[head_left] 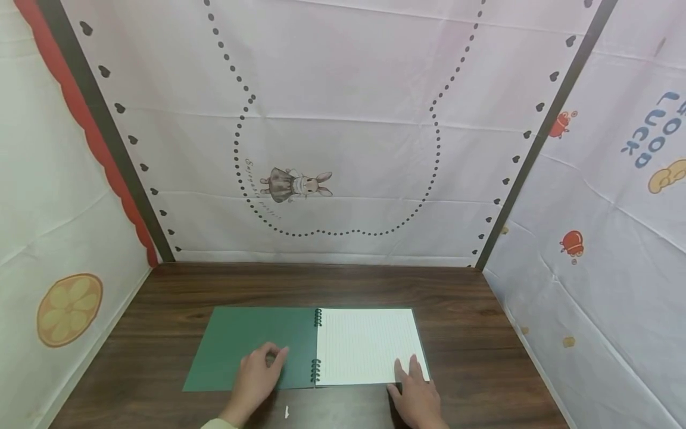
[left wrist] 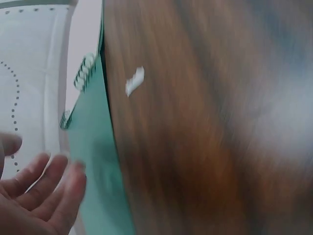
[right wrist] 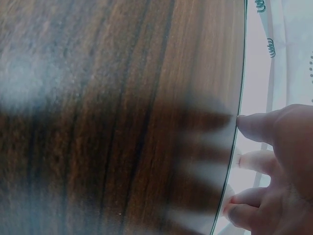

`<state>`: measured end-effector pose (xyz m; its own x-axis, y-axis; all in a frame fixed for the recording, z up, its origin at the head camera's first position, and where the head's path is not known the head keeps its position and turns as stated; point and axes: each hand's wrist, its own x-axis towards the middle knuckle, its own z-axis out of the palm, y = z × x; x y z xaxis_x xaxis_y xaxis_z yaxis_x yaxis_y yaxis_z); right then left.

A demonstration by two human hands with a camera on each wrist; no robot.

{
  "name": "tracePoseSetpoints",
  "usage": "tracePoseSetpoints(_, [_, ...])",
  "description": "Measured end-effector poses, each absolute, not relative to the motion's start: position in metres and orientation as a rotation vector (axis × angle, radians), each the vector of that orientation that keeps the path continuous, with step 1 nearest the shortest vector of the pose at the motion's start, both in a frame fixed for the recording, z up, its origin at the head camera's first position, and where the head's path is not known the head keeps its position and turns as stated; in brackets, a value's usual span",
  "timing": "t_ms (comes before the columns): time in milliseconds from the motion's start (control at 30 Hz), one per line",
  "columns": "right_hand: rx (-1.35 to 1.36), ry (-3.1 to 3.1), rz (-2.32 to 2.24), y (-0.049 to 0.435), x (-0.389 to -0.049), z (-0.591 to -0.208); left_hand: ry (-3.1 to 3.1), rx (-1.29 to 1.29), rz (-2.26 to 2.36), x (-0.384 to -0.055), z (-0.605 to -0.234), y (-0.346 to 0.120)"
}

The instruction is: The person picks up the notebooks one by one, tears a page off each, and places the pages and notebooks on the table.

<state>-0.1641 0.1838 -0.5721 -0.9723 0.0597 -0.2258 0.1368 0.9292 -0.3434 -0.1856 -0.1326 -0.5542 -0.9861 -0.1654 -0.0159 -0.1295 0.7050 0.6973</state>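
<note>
The notebook (head_left: pixel 342 348) is lying open on the counter (head_left: pixel 466 339), right in front of the person, and by the look of it the step in hand is settling it flat and straight. The right hand (head_left: pixel 417 394) is reaching over the near right corner with its fingers spread, the tips resting on the page (head_left: pixel 367 342) and the thumb sitting at the near edge. The left hand (head_left: pixel 256 375) is hanging at the green cover (head_left: pixel 252 328), fingers loosely bent and pinching nothing; whether it is touching, I cannot tell. Doing this well is probably calling for light, even pressure from the right fingertips, well clear of the thin paper edge, since a hard drag could be creasing that corner. The left is best pressing flat-fingered, so both halves are staying level and the rings (head_left: pixel 315 370) aren't twisting. And how is the notebook looking? Smartly plain: dark green and unmarked on the left, pale faintly ruled paper on the right, a sliver of green showing along the outer edge, dark rings sitting in two clusters along the spine. A small white scrap (head_left: pixel 286 412) is lying just beside the near edge.
</note>
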Motion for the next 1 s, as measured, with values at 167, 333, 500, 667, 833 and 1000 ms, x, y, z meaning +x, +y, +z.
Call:
tracePoseSetpoints(167, [0.152, 2.881, -0.531, 0.184, -0.164, -0.572, -2.953, 0.074, -0.924, -0.199, -0.557, -0.138])
tracePoseSetpoints(333, [0.141, 2.897, -0.493, 0.184, -0.164, -0.574, -3.014, -0.046, -0.759, -0.210, -0.564, -0.141])
tracePoseSetpoints(500, [0.132, 2.899, -0.485, 0.183, -0.165, -0.575, -3.068, -0.118, -0.643, -0.218, -0.573, -0.142])
tracePoseSetpoints(667, [0.127, 2.879, -0.497, 0.183, -0.166, -0.575, -3.105, -0.149, -0.601, -0.222, -0.581, -0.143])
tracePoseSetpoints(833, [0.126, 2.896, -0.489, 0.183, -0.165, -0.575, -3.132, -0.166, -0.552, -0.223, -0.582, -0.144])
tracePoseSetpoints(1000, [0.134, 2.953, -0.456, 0.184, -0.165, -0.576, -3.141, -0.176, -0.536, -0.221, -0.579, -0.142])
